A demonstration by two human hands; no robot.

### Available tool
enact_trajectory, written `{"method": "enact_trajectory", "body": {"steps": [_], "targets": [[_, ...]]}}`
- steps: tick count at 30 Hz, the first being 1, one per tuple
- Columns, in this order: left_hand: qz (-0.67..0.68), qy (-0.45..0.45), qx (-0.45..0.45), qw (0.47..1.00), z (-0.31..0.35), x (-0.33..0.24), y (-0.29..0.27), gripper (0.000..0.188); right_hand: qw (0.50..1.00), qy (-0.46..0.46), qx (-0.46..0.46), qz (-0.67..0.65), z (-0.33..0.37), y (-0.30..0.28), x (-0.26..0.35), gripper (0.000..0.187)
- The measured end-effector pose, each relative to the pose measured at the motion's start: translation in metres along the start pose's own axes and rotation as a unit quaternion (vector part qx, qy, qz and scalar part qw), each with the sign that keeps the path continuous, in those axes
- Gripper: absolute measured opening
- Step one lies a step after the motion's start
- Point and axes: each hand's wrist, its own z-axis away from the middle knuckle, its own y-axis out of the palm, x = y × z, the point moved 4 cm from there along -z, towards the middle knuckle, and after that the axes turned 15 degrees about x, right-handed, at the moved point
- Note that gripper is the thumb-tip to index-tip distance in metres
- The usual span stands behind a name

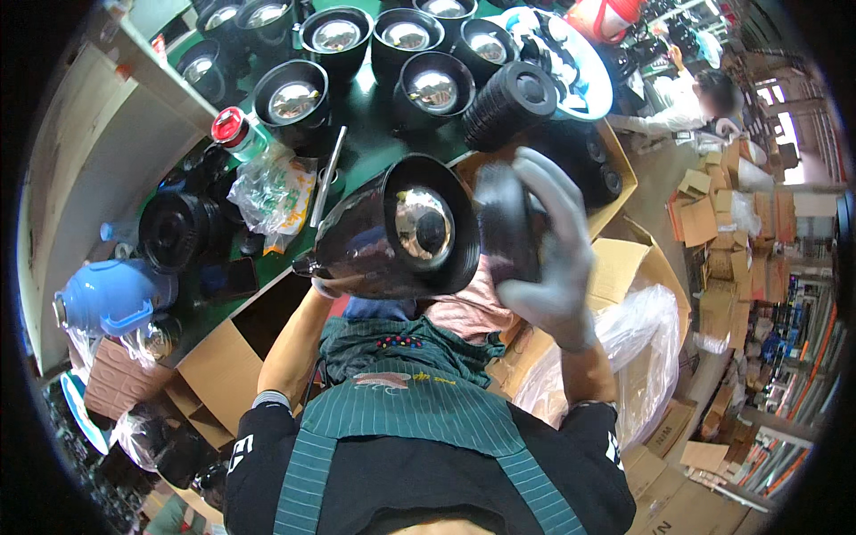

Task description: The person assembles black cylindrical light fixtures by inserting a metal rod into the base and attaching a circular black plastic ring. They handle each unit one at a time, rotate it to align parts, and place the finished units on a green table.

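My left hand [327, 289], mostly hidden, grips a glossy black cup-shaped housing [357, 241] from below and behind. Its wide mouth is tipped toward the right, and a shiny metal dome with a dark centre shows inside. Close beside that mouth, my gloved right hand [562, 267] is closed around a round black cap-like part [506, 218]. Motion blurs this part, and a narrow gap seems to separate it from the housing. Beyond them, similar black housings [292, 94] stand mouth up on the green table [361, 147]. A stack of ridged black discs [513, 102] leans at the right.
A light-blue basin [593, 85] of small parts sits at the back right. Open cardboard boxes [624, 267] with plastic film flank my right arm. On the left are a red-lidded jar [234, 129], a plastic bag [272, 192], a metal rod [329, 176] and a blue jug [116, 294]. Another person [682, 102] works far right.
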Motion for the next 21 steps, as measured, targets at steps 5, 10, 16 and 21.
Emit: {"method": "enact_trajectory", "body": {"steps": [5,10,16,21], "targets": [[-0.034,-0.048,0.046,0.997,0.0,-0.009,0.02,0.075,0.991,-0.027,0.043,0.127,-0.015,0.02,-0.026,0.092],[-0.104,-0.126,0.135,0.977,0.0,-0.026,0.049,0.075,0.993,-0.062,0.028,0.1,0.011,0.025,-0.047,0.09],[-0.145,-0.194,0.23,0.943,0.005,-0.006,0.108,0.074,0.983,-0.168,0.051,0.047,0.014,0.019,-0.033,0.091],[-0.149,-0.215,0.227,0.938,0.0,0.0,0.131,0.073,0.983,-0.137,0.088,0.09,0.023,0.005,-0.029,0.093]]}}
